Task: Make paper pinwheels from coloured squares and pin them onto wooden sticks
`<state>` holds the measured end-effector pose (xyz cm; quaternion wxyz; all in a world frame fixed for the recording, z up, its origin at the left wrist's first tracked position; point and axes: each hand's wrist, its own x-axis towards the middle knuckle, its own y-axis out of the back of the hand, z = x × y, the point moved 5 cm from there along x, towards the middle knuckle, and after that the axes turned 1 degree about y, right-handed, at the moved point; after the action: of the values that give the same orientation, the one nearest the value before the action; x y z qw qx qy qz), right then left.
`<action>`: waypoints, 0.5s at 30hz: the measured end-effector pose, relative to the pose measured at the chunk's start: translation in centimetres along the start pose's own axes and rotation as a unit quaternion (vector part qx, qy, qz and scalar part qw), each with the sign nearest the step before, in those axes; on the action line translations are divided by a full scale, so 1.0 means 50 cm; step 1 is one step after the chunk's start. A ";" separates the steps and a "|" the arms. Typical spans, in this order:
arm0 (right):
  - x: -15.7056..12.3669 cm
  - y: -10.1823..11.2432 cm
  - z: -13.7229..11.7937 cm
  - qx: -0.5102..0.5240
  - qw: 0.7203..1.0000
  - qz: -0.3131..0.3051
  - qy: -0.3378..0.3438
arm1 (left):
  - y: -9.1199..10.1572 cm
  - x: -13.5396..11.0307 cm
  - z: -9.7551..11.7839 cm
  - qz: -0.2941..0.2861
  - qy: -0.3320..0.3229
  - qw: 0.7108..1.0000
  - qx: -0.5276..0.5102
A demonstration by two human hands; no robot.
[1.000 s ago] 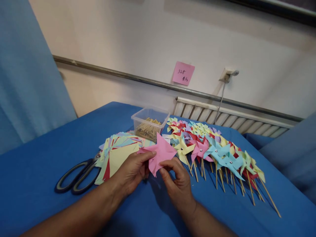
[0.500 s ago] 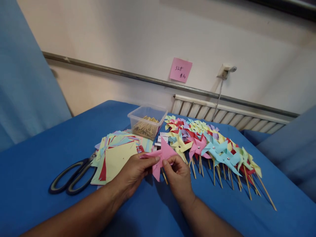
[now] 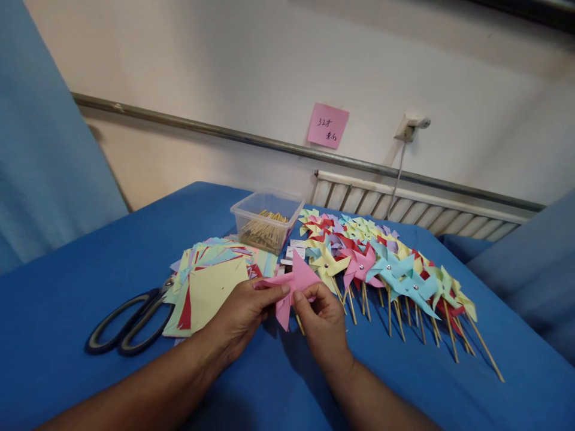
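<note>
Both hands hold a pink paper pinwheel [image 3: 303,272] above the blue-covered table. My left hand [image 3: 246,308] is closed on its left blade, thumb on top. My right hand [image 3: 324,320] pinches it near the middle with thumb and fingers; the thumb hides the centre. A wooden stick [image 3: 299,322] shows below the paper, between the hands. Left of my left hand lies a stack of coloured paper squares [image 3: 218,293], with a pair of scissors [image 3: 135,317] at its left edge. Just behind the pinwheel stand small white boxes [image 3: 295,251], partly covered.
A clear plastic box [image 3: 268,221] of thin wooden sticks stands behind the paper. Many finished pinwheels [image 3: 390,269] on sticks lie in rows to the right. Behind the table are a radiator [image 3: 417,206], a metal rail [image 3: 215,131] and a pink note [image 3: 328,125] on the wall.
Hardly anything differs. Both hands keep the same grip on the pink pinwheel, and the whole view has shifted very slightly.
</note>
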<state>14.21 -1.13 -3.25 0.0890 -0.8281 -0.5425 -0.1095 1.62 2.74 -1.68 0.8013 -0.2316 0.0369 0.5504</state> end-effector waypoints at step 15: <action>-0.001 -0.002 -0.005 0.008 1.000 0.003 0.006 | 0.000 0.000 0.000 0.003 -0.006 1.000 -0.003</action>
<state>14.06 -1.19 -3.00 0.0996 -0.8283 -0.5402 -0.1099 1.63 2.72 -1.67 0.7990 -0.2306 0.0312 0.5544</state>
